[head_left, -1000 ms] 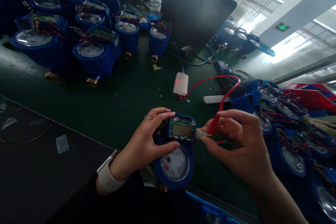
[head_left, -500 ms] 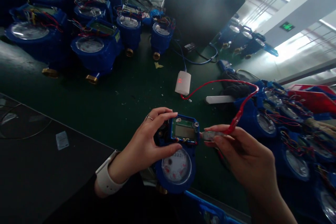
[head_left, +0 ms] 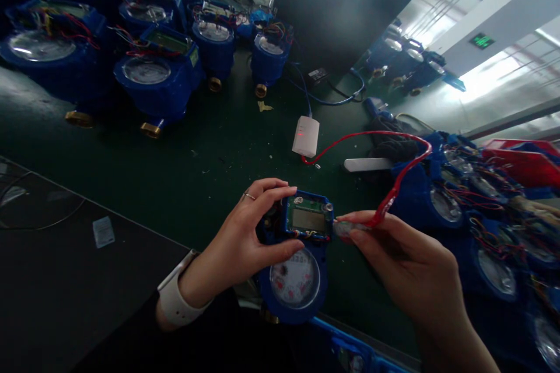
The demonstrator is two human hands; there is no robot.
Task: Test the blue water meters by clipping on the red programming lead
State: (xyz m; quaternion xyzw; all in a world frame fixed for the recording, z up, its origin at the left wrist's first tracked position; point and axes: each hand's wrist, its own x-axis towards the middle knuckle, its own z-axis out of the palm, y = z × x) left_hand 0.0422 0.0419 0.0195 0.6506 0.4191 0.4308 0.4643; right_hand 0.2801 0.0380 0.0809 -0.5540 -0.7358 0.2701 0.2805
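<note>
A: What does the left hand hold?

B: The blue water meter at the near centre of the green surface. The fingers curl over the far edge of the meter's upper housing and the thumb presses its near side, so the hand is closed in a grip on the meter. A ring sits on 1 finger and a white wristband circles the wrist.

A: And the meter itself?

B: Its round dial faces up on the near side; the circuit board with a small display lies exposed on the far side.

A: What does the right hand do?

B: Its thumb and fingers pinch a small clear connector, held against the right edge of the circuit board. The hand is closed on the connector.

A: What is attached to the connector?

B: A red cable that loops up and to the left, ending at a white box with a red light, well apart from the meter on the far side.

A: What surrounds this work?

B: Rows of blue meters stand at far left, and more meters with red wiring crowd the right. A dark panel stands upright at far centre. A white flat bar lies just right of the white box.
</note>
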